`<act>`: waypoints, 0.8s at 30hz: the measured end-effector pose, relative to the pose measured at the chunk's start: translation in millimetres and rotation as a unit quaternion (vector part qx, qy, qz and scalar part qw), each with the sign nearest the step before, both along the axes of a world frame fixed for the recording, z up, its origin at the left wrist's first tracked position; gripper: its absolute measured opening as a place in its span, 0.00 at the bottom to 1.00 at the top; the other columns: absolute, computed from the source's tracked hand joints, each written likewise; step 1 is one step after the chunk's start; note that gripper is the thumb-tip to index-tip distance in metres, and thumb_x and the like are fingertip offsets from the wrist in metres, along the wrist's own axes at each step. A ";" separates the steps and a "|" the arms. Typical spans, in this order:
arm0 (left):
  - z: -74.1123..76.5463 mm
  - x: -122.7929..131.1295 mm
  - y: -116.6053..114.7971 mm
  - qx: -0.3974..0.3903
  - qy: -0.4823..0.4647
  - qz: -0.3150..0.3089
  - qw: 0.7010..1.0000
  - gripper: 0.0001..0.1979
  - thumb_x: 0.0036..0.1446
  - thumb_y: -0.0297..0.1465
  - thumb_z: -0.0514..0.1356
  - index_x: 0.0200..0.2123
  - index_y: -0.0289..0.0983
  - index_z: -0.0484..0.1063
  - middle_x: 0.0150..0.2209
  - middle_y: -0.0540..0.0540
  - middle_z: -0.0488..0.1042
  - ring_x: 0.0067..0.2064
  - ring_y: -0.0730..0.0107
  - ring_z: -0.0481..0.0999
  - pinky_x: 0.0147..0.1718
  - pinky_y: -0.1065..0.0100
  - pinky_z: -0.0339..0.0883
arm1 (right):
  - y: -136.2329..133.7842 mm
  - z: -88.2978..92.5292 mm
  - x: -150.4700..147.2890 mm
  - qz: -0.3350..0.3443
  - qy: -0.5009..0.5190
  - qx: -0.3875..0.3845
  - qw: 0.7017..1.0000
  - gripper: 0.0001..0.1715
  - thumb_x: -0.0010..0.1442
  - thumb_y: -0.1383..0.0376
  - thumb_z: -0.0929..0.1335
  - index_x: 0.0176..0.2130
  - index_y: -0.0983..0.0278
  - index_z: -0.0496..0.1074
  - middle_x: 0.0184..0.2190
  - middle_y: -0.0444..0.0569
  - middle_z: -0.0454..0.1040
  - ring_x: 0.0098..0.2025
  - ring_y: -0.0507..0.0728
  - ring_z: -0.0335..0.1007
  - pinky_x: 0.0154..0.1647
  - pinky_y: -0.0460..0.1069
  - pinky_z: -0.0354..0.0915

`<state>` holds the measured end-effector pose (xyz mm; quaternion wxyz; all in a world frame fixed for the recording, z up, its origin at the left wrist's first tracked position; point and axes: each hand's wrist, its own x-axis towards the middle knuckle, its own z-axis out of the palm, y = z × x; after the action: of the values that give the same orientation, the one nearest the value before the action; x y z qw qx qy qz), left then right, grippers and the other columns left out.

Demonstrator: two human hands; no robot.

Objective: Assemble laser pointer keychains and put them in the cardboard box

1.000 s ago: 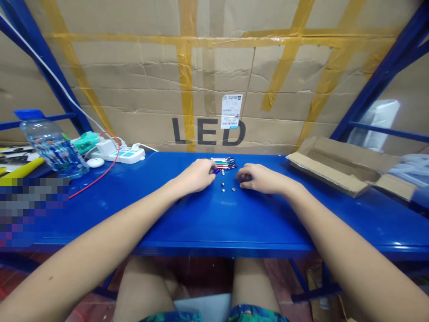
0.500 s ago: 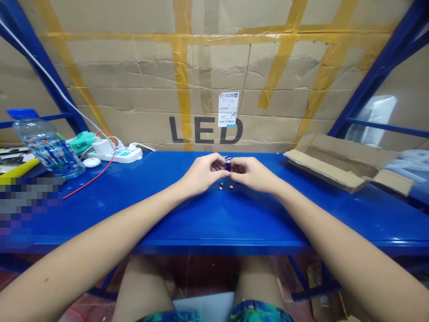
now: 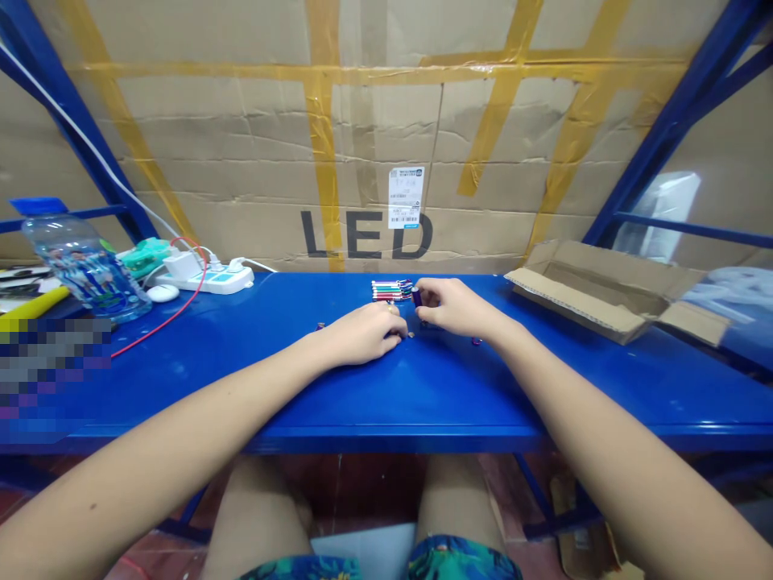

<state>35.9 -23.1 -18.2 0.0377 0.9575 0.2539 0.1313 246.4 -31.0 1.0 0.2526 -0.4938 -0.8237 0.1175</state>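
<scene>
On the blue shelf top (image 3: pixel 386 395), my left hand (image 3: pixel 362 332) rests with its fingers curled down, pinched on something small that I cannot make out. A tiny silver disc (image 3: pixel 411 333) lies just past its fingertips. My right hand (image 3: pixel 452 308) is closed on a small purple cylinder (image 3: pixel 415 296), which it holds upright. Behind both hands lies a row of several thin coloured metal sticks (image 3: pixel 390 288). Two tiny dark bits lie loose, one (image 3: pixel 319 326) left of my left wrist and one (image 3: pixel 476 341) by my right wrist.
A water bottle (image 3: pixel 84 266), a white power strip (image 3: pixel 208 279) with a red cable (image 3: pixel 175 314) and a white oval object (image 3: pixel 163 292) sit at the left. An open cardboard box (image 3: pixel 604 294) stands at the right. Taped cardboard marked LED (image 3: pixel 368 235) closes the back.
The hands, joined around the purple cylinder half a second ago, have parted. My left hand dropped to the table over the small discs. My right hand kept the cylinder.
</scene>
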 end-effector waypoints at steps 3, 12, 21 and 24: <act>-1.0 0.3 1.4 0.007 -0.010 -0.027 1.000 0.11 0.63 0.25 0.56 0.40 0.37 0.79 0.43 0.42 0.79 0.48 0.60 0.75 0.53 0.59 0.65 | -1.0 0.9 -1.5 -0.002 -0.003 0.005 1.000 0.05 0.52 0.69 0.65 0.28 0.61 0.61 0.25 0.43 0.68 0.28 0.53 0.61 0.30 0.48 0.53; 8.8 1.3 -2.4 0.124 -0.256 -0.013 0.959 0.05 0.63 0.28 0.58 0.36 0.37 0.74 0.36 0.46 0.79 0.42 0.66 0.74 0.46 0.63 0.68 | -1.8 -1.4 -4.5 0.094 0.048 0.016 0.994 0.11 0.56 0.69 0.64 0.38 0.64 0.74 0.35 0.47 0.77 0.36 0.55 0.70 0.38 0.48 0.61; 6.1 1.6 -1.0 0.171 -0.292 -0.025 0.941 0.06 0.65 0.28 0.57 0.36 0.37 0.74 0.37 0.45 0.78 0.42 0.67 0.75 0.44 0.64 0.69 | -0.1 -6.6 -9.8 0.128 0.087 0.051 0.987 0.12 0.56 0.69 0.65 0.36 0.65 0.78 0.32 0.46 0.78 0.33 0.53 0.68 0.37 0.47 0.60; 5.3 0.1 2.4 0.192 -0.291 -0.045 0.936 0.06 0.65 0.27 0.57 0.36 0.36 0.74 0.37 0.44 0.78 0.42 0.68 0.74 0.44 0.65 0.70 | 1.1 -7.4 -9.0 0.129 0.097 0.054 0.985 0.10 0.56 0.68 0.66 0.33 0.65 0.78 0.30 0.46 0.76 0.32 0.53 0.67 0.35 0.47 0.60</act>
<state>36.0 -20.8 -12.9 -0.0692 0.8768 0.1583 0.4487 237.5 -29.9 -6.4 0.3401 -0.3553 -0.8573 0.1523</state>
